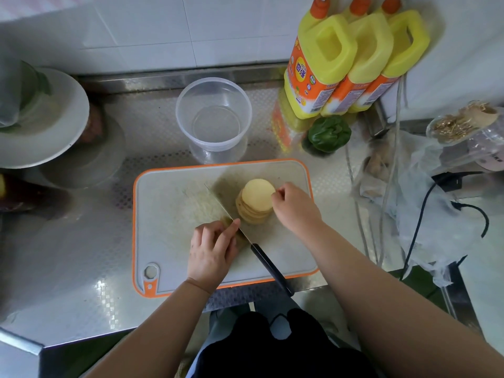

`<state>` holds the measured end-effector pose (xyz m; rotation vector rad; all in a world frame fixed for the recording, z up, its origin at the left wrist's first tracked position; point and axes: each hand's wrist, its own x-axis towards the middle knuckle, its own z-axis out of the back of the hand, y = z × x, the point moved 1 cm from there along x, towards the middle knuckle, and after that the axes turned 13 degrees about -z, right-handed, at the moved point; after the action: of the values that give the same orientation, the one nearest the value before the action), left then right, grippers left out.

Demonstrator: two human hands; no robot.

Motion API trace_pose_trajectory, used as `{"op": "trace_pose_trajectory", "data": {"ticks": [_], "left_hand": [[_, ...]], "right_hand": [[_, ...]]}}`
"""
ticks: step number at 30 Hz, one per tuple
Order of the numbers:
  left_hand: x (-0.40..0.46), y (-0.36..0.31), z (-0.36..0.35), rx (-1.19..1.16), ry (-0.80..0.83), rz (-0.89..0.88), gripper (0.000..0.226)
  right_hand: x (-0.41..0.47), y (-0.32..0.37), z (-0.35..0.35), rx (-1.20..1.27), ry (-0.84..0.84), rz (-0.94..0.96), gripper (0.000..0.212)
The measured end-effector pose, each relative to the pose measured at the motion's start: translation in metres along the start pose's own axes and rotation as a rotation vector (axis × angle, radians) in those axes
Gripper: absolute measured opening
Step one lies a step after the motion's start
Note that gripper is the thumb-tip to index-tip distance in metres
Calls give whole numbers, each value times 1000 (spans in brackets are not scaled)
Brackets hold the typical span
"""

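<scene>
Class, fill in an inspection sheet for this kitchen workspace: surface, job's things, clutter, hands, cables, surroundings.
Surface: patterned steel counter carrying a grey orange-rimmed cutting board.
Job's things: stack of pale yellow potato slices; black-handled knife resting on the board, handle unheld; uncut potato piece.
Clutter: clear round plastic tub, green pepper, three yellow bottles, white plate, plastic bags.
Hands: left hand grips the potato piece; right hand touches the stack.
Cables: black cable and grey cords at right.
Surroundings: white tiled wall.

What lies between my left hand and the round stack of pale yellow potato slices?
The head view shows a black-handled steel knife lying there on the orange-rimmed cutting board.
</scene>
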<state>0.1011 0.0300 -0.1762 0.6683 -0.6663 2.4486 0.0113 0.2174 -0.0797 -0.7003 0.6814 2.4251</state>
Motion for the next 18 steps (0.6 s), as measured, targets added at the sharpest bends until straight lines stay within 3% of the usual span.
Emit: {"op": "trace_pose_trajectory", "data": {"ticks": [3,6,11,13,15,18], "left_hand": [[2,-1,1,0,3,-7,28],[2,-1,0,6,2,0,28],[1,-4,1,-20,-13,45,26],[1,-5,2,-56,-40,73,20],[2,-7,4,-79,-60,81,12],[2,-10,6,-88,-78,58,9]], "right_hand": [[10,-6,-2,-60,0,-58,25],[-9,-10,4,-97,-75,5,31],[-76,-20,-20,-400,312,176,54],[-83,-22,-37,-511,241,241,45],[-84,-21,-51,-474,146,261,30],[-79,-19,-65,-378,93,225,28]]}}
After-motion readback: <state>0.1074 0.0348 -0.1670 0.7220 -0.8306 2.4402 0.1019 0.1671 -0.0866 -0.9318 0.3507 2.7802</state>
